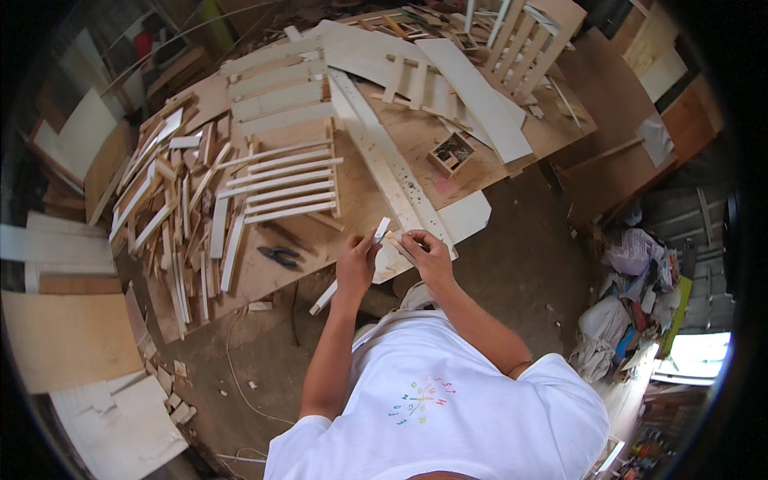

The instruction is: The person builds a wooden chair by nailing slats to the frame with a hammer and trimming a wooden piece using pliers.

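My left hand [360, 258] grips a short white-faced wood piece [381, 230] near the table's front edge. My right hand [428, 258], just to its right, pinches a small pale wood piece [398, 244], its fingers close to the piece in my left hand. Behind them lies a long pale board with dark specks [376, 152], running away across the plywood table [304, 248]. A lower white board [468, 216] shows beside my right hand.
A heap of offcuts [168, 200] and a slatted wooden frame [280, 184] lie on the left. A small box of hardware [450, 154], white boards [480, 104] and slatted pieces [528, 44] lie behind. Plywood sheets [68, 336] stand at left, bagged clutter [624, 296] at right.
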{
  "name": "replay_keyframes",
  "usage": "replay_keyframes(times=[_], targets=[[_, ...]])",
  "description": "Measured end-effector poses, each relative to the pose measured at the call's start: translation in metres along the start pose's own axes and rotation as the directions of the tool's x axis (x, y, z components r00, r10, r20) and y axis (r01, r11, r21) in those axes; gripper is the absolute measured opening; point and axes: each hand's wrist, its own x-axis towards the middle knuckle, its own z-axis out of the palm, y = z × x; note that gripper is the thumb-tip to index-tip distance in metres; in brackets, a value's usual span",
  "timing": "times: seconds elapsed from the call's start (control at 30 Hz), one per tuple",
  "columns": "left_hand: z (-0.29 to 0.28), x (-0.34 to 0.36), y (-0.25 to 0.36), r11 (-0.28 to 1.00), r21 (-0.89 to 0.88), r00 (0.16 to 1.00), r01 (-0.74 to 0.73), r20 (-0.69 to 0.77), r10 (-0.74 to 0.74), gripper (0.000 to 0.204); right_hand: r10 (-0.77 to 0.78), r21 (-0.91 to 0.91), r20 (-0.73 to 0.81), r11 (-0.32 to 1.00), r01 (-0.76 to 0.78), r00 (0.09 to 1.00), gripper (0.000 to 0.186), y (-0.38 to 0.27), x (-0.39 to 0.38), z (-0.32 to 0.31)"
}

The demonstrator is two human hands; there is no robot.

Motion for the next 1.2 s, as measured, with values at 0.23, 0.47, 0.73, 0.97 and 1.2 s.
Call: replay_keyframes(times=[0.23,0.47,0.73,0.97,1.2], targets=[[0.091,0.145,0.038,0.991,-0.057,0.990,-0.123,0.069,0.126,0.034,-0.006,0.036,-0.222,0.999,0.014,0.975,0.021,-0.006,0.039,-0.069],[0.130,0.147,0.027,0.869,-0.417,0.958,0.266,0.216,-0.190,0.041,-0.024,0.057,-0.203,0.998,0.036,0.979,0.018,-0.016,0.101,-0.078],[0.042,0.011,0.016,0.584,-0.654,0.808,0.480,0.070,-0.586,0.029,0.042,-0.289,0.379,0.954,0.075,0.924,0.021,0.007,0.105,0.023],[-0.078,-0.066,-0.028,0.306,-0.901,0.564,0.307,-0.086,-0.821,0.029,-0.077,-0.360,0.713,0.813,0.457,0.697,0.034,0.073,0.091,0.173],[-0.206,-0.109,-0.052,0.465,-0.849,0.689,0.252,-0.180,-0.702,0.027,-0.033,-0.756,0.654,-0.033,0.653,0.756,0.048,0.196,0.084,0.318]])
